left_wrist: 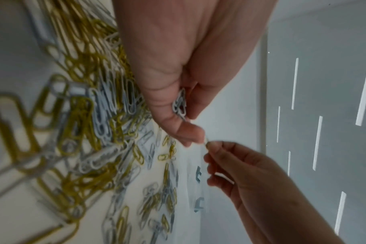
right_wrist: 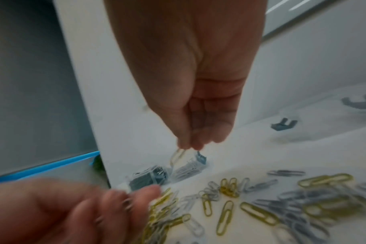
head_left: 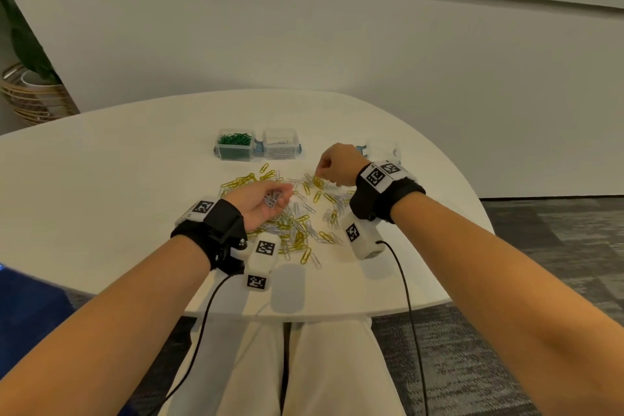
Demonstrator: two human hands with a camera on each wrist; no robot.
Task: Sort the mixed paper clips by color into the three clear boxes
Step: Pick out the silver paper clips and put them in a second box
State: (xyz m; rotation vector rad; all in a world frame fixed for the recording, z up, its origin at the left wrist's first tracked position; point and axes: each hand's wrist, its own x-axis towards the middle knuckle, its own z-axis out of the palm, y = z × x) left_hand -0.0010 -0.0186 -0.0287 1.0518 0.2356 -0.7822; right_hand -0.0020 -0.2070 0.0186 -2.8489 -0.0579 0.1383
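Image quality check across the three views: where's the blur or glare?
Head view: sharp and evenly lit, with a soft shadow under the left wrist camera on the table. Left wrist view: near paper clips out of focus, bright ceiling strips. Right wrist view: left hand motion-blurred, pinched clip smeared.

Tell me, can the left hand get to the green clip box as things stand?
Probably yes: the green clip box stands open ahead of the left hand, nothing between, though that hand holds white clips.

No words, brands or numbers can be read anywhere; the wrist bands point(head_left: 388, 176) carry only black-and-white square marker patterns (no letters or digits in them).
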